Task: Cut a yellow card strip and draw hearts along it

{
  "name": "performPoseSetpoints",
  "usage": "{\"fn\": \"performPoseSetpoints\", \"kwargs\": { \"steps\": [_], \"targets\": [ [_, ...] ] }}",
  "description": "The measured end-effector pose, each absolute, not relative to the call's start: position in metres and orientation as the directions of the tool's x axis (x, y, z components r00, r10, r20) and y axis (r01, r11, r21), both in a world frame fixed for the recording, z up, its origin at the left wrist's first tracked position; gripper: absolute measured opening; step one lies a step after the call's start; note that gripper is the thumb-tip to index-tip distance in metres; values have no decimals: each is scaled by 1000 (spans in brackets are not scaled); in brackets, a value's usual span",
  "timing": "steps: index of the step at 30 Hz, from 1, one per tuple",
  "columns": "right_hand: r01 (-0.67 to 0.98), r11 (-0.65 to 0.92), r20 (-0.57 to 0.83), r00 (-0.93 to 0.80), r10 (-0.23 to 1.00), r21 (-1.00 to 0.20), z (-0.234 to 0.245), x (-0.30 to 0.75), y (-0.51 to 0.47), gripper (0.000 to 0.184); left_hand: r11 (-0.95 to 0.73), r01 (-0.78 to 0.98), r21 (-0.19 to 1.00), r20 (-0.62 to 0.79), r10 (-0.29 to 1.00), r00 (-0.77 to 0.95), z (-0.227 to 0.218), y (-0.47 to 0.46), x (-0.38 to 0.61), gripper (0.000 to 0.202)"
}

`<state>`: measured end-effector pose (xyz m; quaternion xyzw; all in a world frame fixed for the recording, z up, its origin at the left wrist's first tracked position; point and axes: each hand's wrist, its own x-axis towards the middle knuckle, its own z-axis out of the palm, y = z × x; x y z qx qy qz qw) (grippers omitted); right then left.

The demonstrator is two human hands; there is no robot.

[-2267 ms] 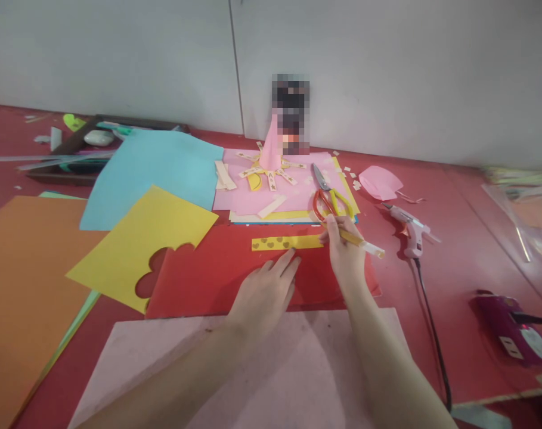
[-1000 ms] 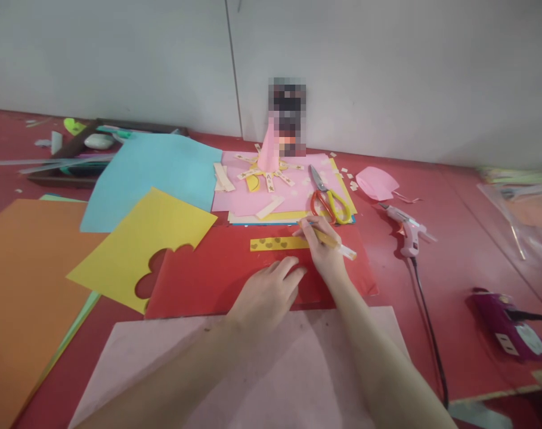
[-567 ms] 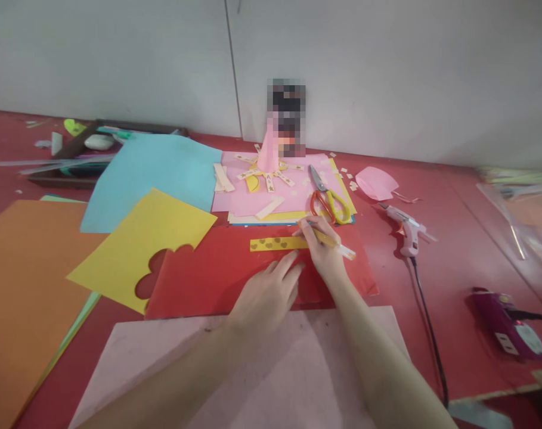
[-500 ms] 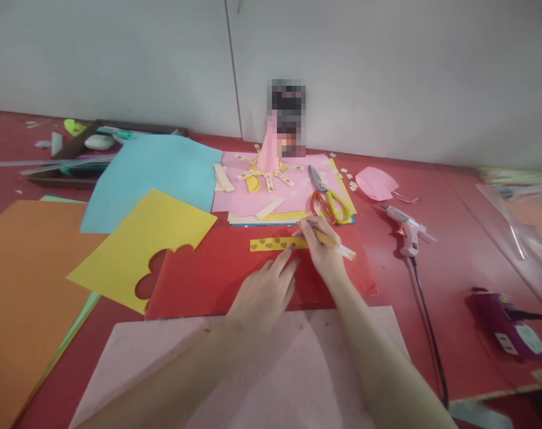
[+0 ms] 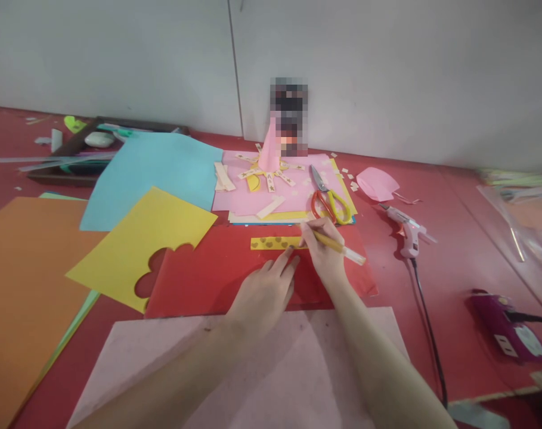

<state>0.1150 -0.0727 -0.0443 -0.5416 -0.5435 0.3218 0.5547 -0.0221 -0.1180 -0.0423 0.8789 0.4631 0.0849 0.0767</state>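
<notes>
A narrow yellow paper strip (image 5: pixel 271 242) with brown hearts along it lies on a red sheet (image 5: pixel 208 280). My left hand (image 5: pixel 264 292) rests with fingers stretched, its fingertips pressing on the strip's lower edge. My right hand (image 5: pixel 327 253) grips a gold pen (image 5: pixel 331 241) with a clear end, its tip near the strip's right part. That hand covers the strip's right end. Just beyond it lie scissors (image 5: pixel 325 190) with one red and one yellow handle. Behind the strip stands a pink paper cone (image 5: pixel 269 152) ringed by small lettered tabs.
A pink glue gun (image 5: pixel 407 229) with a black cord lies to the right, near a purple power strip (image 5: pixel 510 328). Yellow (image 5: pixel 163 220), blue (image 5: pixel 158 173) and orange (image 5: pixel 38 268) sheets spread leftward. A dark tray (image 5: pixel 60 173) sits at the back left; a pixelated object (image 5: pixel 289 107) leans against the wall.
The pen has tilted lower in my right hand, its clear end swinging right and down. My left hand stays in place on the strip.
</notes>
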Motion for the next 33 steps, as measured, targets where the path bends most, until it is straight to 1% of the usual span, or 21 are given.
{"fn": "performPoseSetpoints", "kwargs": {
  "steps": [4, 9, 17, 20, 23, 33],
  "targets": [
    [246, 152, 211, 235, 949, -957, -49, 116, -71, 30, -563, 804, 189, 74, 825, 560, -42, -118, -22, 39],
    [224, 92, 145, 234, 961, -970, -55, 118, -66, 30, -558, 812, 172, 65, 829, 556, -42, -119, -22, 40],
    [258, 108, 167, 219, 961, -960, -54, 119, -65, 32, -561, 808, 181, 69, 827, 559, -41, -119, -22, 40],
    [249, 123, 179, 213, 961, -961, -52, 118, -66, 31, -561, 800, 213, 79, 826, 558, -42, -119, -23, 40],
    [236, 134, 177, 171, 969, -962, -53, 117, -66, 30, -561, 796, 226, 75, 825, 560, -42, -119, -23, 40],
    [331, 124, 180, 143, 973, -935, -54, 118, -67, 32, -549, 803, 232, 62, 832, 551, -40, -119, -22, 39]
  ]
}}
